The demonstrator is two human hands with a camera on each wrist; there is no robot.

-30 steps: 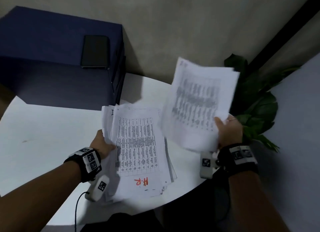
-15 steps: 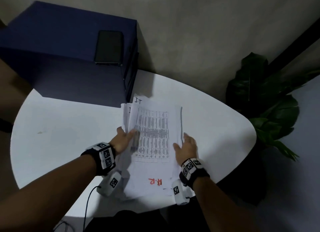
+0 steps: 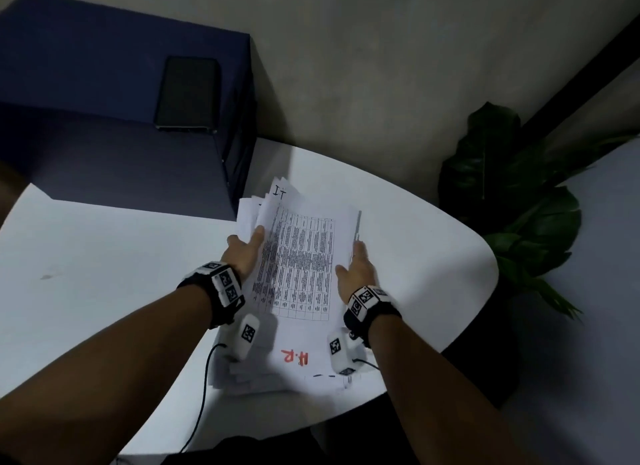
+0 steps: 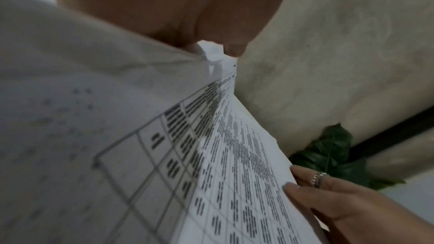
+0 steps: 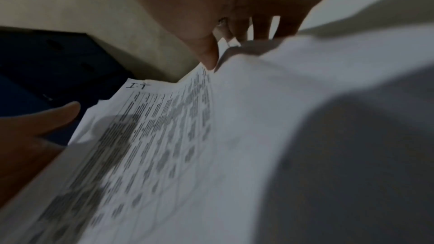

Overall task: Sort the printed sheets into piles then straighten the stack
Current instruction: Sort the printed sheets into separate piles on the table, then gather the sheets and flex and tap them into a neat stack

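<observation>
A loose stack of printed sheets (image 3: 301,274) lies on the white round table (image 3: 104,256). The top sheet carries a table and a handwritten "IT" mark (image 3: 278,191); a lower sheet shows red "H.R" (image 3: 294,357). My left hand (image 3: 244,249) grips the stack's left edge, thumb on top and fingers beneath. My right hand (image 3: 355,270) grips the right edge the same way. In the left wrist view the sheets (image 4: 211,155) curve up between my left hand (image 4: 225,47) and the right hand (image 4: 328,198). The right wrist view shows the sheets (image 5: 164,136) blurred.
A dark blue box (image 3: 86,83) with a black phone (image 3: 188,93) on top stands at the table's far left, close behind the stack. A green plant (image 3: 512,194) stands past the table's right edge. Cables hang from both wrists near the front edge.
My right hand has brought the sheets it held in the air down onto the stack. Both hands now grip the stack's side edges.
</observation>
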